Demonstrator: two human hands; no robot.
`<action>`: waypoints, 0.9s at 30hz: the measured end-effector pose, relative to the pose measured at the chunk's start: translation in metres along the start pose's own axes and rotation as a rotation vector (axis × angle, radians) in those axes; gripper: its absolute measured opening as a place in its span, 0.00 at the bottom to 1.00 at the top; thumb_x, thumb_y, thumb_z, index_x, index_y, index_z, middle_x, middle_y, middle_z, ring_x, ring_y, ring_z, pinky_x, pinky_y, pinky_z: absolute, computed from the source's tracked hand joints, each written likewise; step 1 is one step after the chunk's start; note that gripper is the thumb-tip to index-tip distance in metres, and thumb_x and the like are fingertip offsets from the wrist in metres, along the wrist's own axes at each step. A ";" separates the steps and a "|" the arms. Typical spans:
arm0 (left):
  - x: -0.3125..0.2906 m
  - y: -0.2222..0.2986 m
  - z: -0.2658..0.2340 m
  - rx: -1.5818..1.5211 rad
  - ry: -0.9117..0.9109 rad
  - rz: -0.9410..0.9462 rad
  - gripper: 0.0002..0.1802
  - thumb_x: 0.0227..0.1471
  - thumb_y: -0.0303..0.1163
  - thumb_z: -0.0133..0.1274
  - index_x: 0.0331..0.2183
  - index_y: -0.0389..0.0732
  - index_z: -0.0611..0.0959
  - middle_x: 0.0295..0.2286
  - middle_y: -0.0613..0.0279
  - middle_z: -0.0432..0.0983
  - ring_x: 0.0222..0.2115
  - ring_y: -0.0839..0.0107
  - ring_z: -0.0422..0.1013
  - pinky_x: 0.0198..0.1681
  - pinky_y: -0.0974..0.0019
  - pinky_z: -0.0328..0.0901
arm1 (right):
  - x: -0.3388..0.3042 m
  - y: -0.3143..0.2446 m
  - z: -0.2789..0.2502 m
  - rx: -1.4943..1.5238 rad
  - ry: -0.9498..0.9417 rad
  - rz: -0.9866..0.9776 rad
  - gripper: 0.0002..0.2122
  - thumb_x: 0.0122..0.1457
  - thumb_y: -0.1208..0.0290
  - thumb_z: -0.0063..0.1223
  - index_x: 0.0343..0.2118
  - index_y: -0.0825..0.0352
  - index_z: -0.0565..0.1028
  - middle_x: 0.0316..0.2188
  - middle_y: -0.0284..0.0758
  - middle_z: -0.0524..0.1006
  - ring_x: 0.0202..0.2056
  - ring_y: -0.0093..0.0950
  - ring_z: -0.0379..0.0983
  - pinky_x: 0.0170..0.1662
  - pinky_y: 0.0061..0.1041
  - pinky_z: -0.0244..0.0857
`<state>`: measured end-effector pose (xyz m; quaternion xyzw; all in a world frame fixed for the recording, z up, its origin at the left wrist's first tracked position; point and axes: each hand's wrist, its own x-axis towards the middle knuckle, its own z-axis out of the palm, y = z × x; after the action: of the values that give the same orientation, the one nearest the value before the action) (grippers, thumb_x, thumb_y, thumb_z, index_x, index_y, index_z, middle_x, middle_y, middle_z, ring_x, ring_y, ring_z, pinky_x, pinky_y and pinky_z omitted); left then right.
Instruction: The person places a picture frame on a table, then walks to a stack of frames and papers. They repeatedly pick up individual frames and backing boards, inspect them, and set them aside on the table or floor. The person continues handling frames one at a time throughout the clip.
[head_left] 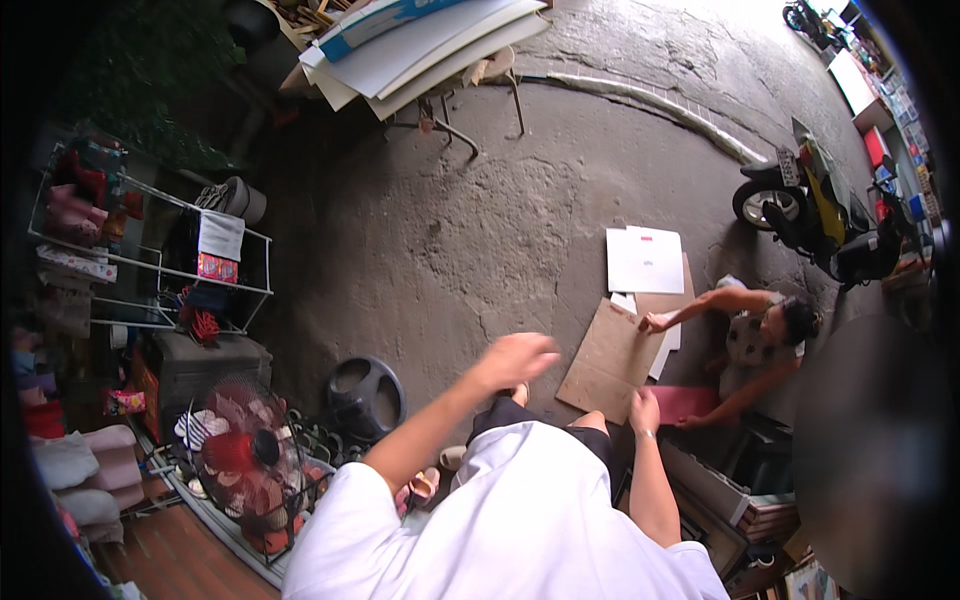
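My left hand (517,362) is raised out in front of me over the concrete floor. Its loosely bent fingers are slightly blurred, and I see nothing in them. Further right, my right hand (645,411) is closed at the left end of a flat reddish-pink sheet (685,402). A co-worker (752,335) crouching on the right has one hand at the far end of that sheet. The co-worker's other hand touches the top edge of a brown cardboard piece (608,352), which is tilted beside my right hand. Behind it lie a white printed panel (645,262) and more cardboard.
A standing fan (243,447), a dark round stool (366,398) and shoes are at my left, below a white rack (205,265). White boards (425,55) rest on a stand ahead. A motorbike (820,205) is parked far right. Boxes (705,478) stand near my right arm.
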<state>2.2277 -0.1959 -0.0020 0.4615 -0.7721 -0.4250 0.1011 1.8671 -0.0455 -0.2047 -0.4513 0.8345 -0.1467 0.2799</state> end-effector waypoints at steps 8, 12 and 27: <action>-0.067 -0.117 -0.148 -0.020 0.216 -0.583 0.23 0.62 0.48 0.55 0.50 0.41 0.83 0.43 0.50 0.82 0.45 0.54 0.78 0.49 0.56 0.71 | -0.133 0.214 0.029 -0.265 -0.600 0.470 0.18 0.58 0.57 0.57 0.35 0.70 0.85 0.37 0.46 0.85 0.40 0.39 0.83 0.48 0.39 0.75; -0.048 -0.162 -0.132 -0.167 0.346 -0.608 0.22 0.62 0.46 0.56 0.49 0.40 0.83 0.39 0.49 0.83 0.41 0.58 0.79 0.46 0.58 0.71 | -0.104 0.185 0.123 0.167 -0.609 0.508 0.15 0.62 0.64 0.54 0.39 0.73 0.83 0.35 0.43 0.85 0.37 0.35 0.81 0.44 0.36 0.74; -0.100 -0.291 0.058 -0.991 0.055 -1.135 0.27 0.62 0.51 0.52 0.42 0.34 0.86 0.33 0.50 0.85 0.33 0.62 0.79 0.40 0.55 0.73 | 0.291 -0.102 0.015 0.475 -0.317 0.276 0.12 0.68 0.67 0.51 0.41 0.73 0.77 0.28 0.37 0.80 0.25 0.26 0.77 0.28 0.27 0.73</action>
<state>2.4337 -0.1457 -0.2328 0.6996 -0.1313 -0.6976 0.0817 1.8175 -0.3445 -0.2638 -0.2729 0.7762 -0.2260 0.5215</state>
